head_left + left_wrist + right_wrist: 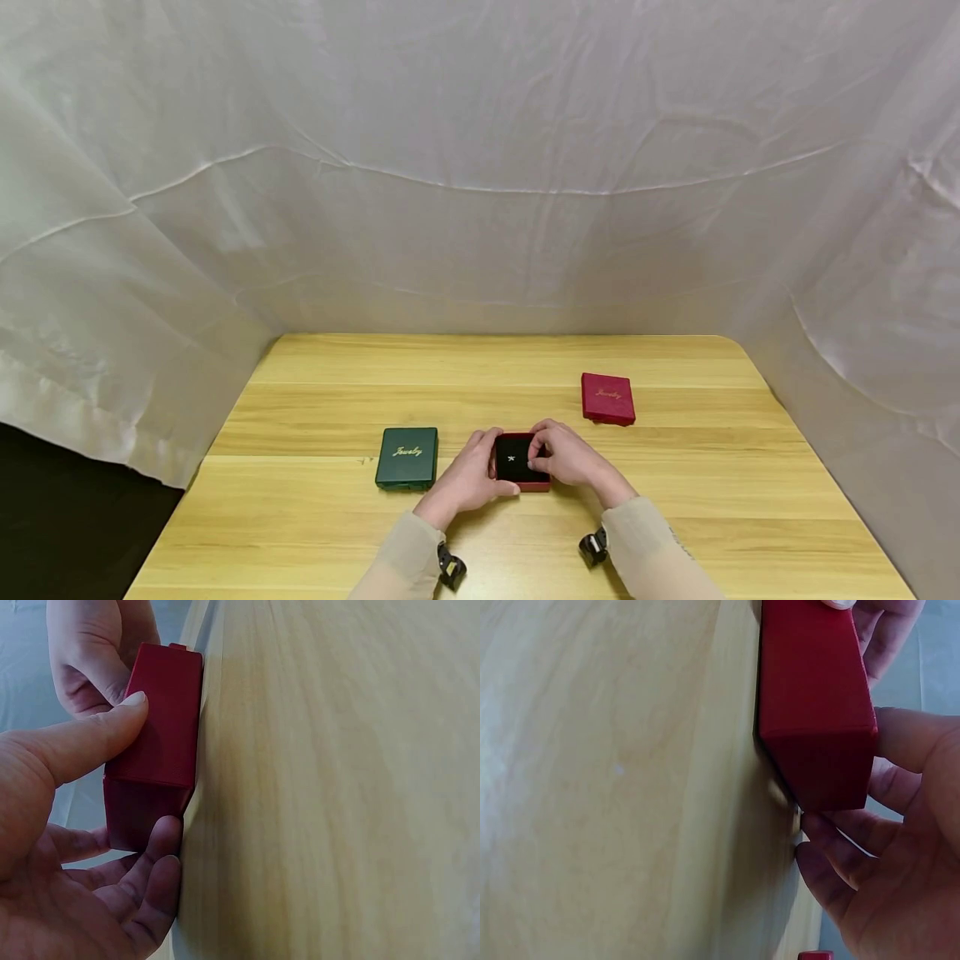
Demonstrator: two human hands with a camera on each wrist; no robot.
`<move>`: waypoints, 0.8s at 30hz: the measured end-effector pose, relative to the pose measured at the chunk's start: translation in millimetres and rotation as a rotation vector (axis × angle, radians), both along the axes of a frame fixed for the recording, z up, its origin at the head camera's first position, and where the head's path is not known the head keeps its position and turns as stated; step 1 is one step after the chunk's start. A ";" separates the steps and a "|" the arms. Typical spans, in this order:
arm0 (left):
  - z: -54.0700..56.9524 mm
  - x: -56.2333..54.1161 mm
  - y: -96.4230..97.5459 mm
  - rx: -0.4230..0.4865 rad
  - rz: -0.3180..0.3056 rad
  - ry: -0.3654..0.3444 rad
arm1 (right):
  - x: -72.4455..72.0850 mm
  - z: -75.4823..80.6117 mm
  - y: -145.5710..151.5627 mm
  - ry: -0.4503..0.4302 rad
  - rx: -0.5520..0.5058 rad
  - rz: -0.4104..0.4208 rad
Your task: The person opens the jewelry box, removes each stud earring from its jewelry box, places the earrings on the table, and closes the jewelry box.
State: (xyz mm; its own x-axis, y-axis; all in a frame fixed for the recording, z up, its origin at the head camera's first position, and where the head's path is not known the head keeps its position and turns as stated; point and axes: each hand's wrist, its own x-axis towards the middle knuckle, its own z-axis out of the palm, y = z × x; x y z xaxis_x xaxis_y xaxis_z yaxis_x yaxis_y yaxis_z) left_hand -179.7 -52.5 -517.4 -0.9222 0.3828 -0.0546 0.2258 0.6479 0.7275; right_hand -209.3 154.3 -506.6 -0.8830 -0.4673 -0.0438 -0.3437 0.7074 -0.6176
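Reaching in from the near edge, two sleeved forearms meet at a small open red box (522, 461) that sits on the table (675, 517) just in front of the person. The left hand (468, 477) grips the box's left side: in the left wrist view its thumb (90, 739) presses the red wall while the fingers (154, 877) curl under the lower corner against the wood. The right hand (564, 454) grips the opposite side, its fingers curled over the right rim; in the right wrist view its fingers (900, 742) wrap the box's corner (814, 712). Both hands are thus close together, clamped on the same box from either side. Inside the box lies a black pad with a tiny pale piece (512, 457) at its middle; what the piece is cannot be told at this size.

Just left of the hands lies a closed green box (407, 457) with gold script on its lid, near but not touching the left hand. Farther back and to the right lies a flat red lid (607, 397), also lettered in gold, well apart from the hands. Beyond the table's far edge hangs a wrinkled white cloth (480, 167).
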 end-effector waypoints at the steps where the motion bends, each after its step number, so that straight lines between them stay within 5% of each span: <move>1: -0.2 0.0 0.0 -0.001 0.001 0.000 | 0.2 -0.1 0.3 -0.002 0.000 0.000; 18: -0.2 1.7 -0.1 0.007 0.011 0.002 | 4.6 7.0 31.8 -0.046 -0.189 -0.051; 24: 1.7 2.1 0.2 0.000 0.017 -0.030 | 8.9 8.9 54.2 0.004 -0.109 -0.152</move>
State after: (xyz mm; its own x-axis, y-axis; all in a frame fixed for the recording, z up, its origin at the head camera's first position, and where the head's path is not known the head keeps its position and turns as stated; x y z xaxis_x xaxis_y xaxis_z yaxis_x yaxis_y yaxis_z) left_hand -177.7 -52.4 -515.7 -0.9264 0.3674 -0.0824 0.1932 0.6517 0.7335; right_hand -200.4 208.5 -497.7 -0.9440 -0.3298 0.0033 -0.2401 0.6804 -0.6924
